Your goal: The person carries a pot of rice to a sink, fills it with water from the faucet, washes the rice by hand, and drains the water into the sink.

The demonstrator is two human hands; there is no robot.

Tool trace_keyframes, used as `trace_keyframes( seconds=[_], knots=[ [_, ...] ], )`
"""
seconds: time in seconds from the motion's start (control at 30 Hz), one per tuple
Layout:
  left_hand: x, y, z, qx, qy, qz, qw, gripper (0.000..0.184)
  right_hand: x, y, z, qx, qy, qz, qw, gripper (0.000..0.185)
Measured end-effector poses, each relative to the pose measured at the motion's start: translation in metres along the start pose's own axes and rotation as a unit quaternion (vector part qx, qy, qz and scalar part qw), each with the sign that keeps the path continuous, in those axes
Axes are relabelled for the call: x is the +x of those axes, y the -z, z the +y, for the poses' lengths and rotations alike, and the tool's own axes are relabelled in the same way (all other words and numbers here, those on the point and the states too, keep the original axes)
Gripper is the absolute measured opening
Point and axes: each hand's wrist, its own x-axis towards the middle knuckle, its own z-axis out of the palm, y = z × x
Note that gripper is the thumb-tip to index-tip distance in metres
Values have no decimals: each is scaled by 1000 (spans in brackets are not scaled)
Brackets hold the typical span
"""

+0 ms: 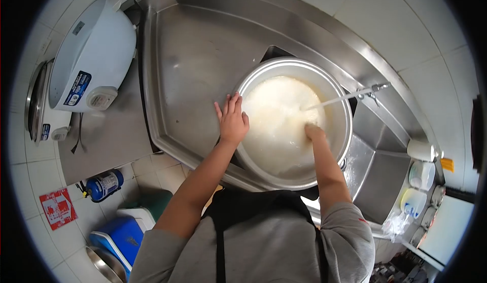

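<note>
A large round metal pot [347,136] holds cloudy, whitish liquid [274,126] with pale foam on top. My left hand [233,119] rests against the pot's left rim, its fingers stretched out and apart, gripping nothing. On the other side my right hand [315,132] dips into the liquid near the right inner wall. Its fingers are under the surface, so their shape and anything in them are hidden. From the tap [373,91] at the right, a stream of water [327,102] pours into the pot just beyond my right hand.
The pot sits over a stainless steel sink [388,181] with a raised-edge drainboard [198,55] to its left. A big white rice cooker [94,55] stands farther left. Plastic containers [413,202] line the right side. A blue extinguisher [105,184] and cooler [119,237] are lower left.
</note>
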Motion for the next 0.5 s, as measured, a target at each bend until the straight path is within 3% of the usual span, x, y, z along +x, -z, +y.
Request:
trace_keyframes(
  seconds=[0.13, 0.37, 0.47, 0.5],
  knots=[
    [-2, -3, -1, 10, -4, 4, 1000, 46, -27, -44, -15, 113, 0, -182, 977, 52],
    [-2, -4, -1, 14, -1, -2, 1000, 47, -70, -76, -96, 365, 30, -233, 901, 53],
    [-3, -5, -2, 11, -4, -1, 1000, 47, -43, -106, -127, 503, 25, -356, 787, 51],
    [-3, -5, -2, 11, -5, -1, 1000, 47, -62, -91, -136, 508, 34, -319, 799, 50]
  ],
)
